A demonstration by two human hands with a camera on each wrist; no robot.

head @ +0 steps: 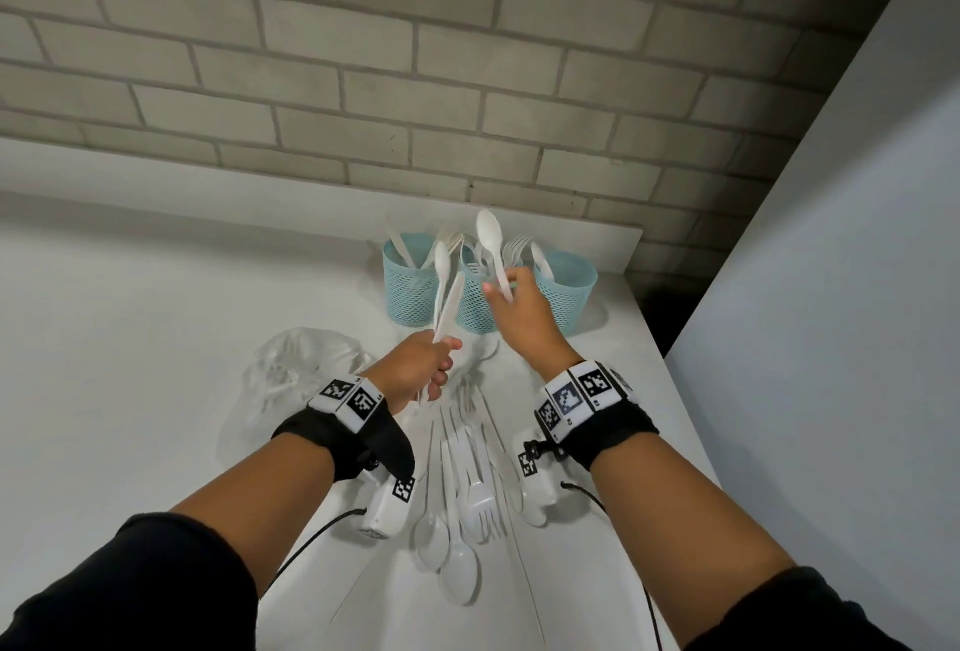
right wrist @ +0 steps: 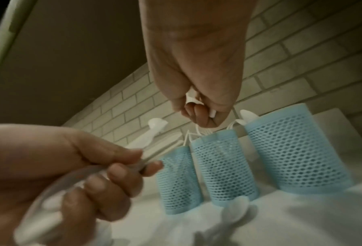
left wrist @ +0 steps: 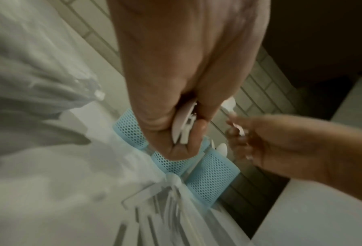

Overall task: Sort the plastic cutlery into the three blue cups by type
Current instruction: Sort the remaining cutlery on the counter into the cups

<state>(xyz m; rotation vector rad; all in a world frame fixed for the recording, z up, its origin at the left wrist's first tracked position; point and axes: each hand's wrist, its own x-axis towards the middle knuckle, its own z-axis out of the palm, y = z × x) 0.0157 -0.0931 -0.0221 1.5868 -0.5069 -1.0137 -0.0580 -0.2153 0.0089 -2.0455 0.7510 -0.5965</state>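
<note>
The cutlery was all plain white plastic, thin and glossy. Three pale blue mesh cups stood side by side at the back of the white table (head: 156, 286), close against the brick wall (head: 363, 52): the left cup (head: 408, 286) held a knife or two, the middle cup (head: 475, 304) held forks, and the right cup (head: 566, 294) held a spoon, all standing handle down with their working ends poking above the rims.

The right hand (head: 522, 310) was raised over the middle cup, its fingers and thumb curled round the lower handle of a single spoon (head: 491, 247). That spoon stood nearly upright, bowl at the top, long axis tipped slightly toward the left.

The left hand (head: 415, 369) was closed in a fist round two pieces, a second spoon (head: 441, 281) and a knife (head: 452, 304), held together by their handles. Both pointed up and away toward the cups, lying almost parallel, the spoon's bowl uppermost and level with the left cup's rim.

Loose cutlery (head: 467, 484) lay in a heap on the table between the two forearms, mostly with long axes running front to back; spoon bowls and fork tines pointed toward the near edge. A crumpled clear plastic bag (head: 291, 375) lay just left of the left hand
</note>
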